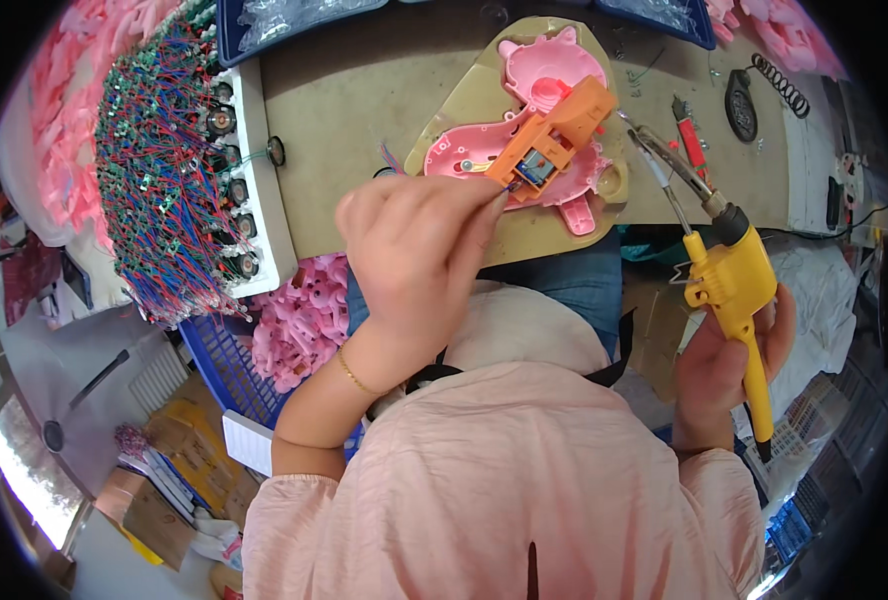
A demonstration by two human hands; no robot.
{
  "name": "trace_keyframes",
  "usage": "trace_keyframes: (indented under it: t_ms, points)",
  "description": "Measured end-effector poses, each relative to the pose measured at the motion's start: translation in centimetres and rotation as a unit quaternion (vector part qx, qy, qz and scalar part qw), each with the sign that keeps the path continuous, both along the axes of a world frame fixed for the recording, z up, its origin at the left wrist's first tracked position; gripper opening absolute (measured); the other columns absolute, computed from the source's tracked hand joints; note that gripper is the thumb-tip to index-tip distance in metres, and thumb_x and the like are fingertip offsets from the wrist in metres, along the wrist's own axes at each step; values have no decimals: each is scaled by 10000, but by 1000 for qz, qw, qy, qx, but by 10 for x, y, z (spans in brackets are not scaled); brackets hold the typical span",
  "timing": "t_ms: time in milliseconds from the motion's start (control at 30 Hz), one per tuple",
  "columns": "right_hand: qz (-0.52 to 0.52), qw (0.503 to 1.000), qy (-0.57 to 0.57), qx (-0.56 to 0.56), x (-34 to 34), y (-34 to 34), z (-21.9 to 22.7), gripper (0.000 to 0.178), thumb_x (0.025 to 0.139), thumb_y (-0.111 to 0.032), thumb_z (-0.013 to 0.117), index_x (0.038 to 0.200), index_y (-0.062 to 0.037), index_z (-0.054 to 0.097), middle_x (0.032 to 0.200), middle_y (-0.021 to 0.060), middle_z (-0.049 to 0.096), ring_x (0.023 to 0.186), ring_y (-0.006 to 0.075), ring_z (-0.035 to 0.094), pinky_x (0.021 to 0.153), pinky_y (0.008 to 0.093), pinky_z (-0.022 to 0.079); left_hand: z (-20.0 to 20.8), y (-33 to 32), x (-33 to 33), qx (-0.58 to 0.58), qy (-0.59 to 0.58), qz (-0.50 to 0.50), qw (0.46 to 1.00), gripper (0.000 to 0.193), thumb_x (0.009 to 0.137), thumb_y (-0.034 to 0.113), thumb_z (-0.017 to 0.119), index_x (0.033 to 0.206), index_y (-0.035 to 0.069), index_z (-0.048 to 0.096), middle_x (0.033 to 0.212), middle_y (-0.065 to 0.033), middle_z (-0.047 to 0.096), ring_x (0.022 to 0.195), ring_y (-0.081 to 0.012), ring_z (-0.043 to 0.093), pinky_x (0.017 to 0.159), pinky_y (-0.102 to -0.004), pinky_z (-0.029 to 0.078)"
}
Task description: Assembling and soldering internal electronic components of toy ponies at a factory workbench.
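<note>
My left hand pinches the near end of an orange plastic part with a small grey motor piece in it. It lies across a pink toy shell set in a beige jig plate at the table's front edge. My right hand grips a yellow soldering gun by its handle, off the table to the right. The gun's metal tip points up-left, close to the right end of the orange part.
A white tray with small round speakers and a dense mass of red, blue and green wires stands at the left. A blue crate of pink toy parts sits below it. A red-handled tool and a black coiled-cord object lie at the right.
</note>
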State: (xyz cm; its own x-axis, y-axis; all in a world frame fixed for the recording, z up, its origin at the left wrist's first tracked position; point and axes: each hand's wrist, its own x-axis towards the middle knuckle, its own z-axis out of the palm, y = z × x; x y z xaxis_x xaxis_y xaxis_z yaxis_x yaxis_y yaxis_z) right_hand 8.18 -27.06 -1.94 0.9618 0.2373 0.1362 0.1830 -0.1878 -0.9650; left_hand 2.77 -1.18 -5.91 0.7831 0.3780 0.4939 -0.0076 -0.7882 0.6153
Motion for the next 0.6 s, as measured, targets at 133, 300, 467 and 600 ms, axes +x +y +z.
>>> trace_keyframes:
  t_ms: [133, 300, 467, 600]
  points:
    - [71, 997, -1, -24, 3, -2, 6, 698, 819, -384, 656, 1335, -57, 320, 1252, 150, 481, 1136, 262, 502, 938, 392, 423, 12, 5, 8, -96, 62, -31, 993, 94, 737, 129, 685, 820, 108, 647, 729, -10, 601, 714, -199, 535, 718, -325, 345]
    - [186, 981, -8, 61, 10, -6, -4, 684, 795, -266, 709, 1324, -74, 320, 1272, 284, 433, 1133, 324, 506, 918, 405, 435, 19, 6, 14, -58, 105, -53, 991, 67, 746, 133, 671, 797, 107, 635, 714, -10, 597, 737, -204, 537, 730, -330, 341]
    - [305, 947, -95, 31, 24, 8, -1, 610, 799, -159, 695, 1280, -26, 344, 1209, 371, 439, 1070, 371, 548, 878, 406, 451, 27, 11, 15, 2, 140, -66, 988, 70, 745, 139, 665, 787, 110, 618, 711, -8, 594, 739, -205, 530, 722, -336, 338]
    - [342, 930, -104, 87, 29, 18, -6, 583, 771, -40, 684, 1255, -31, 358, 1185, 402, 432, 1009, 404, 575, 815, 415, 480, 28, 12, 18, 1, 146, -78, 986, 73, 744, 139, 665, 791, 110, 617, 710, -6, 595, 734, -206, 528, 725, -339, 340]
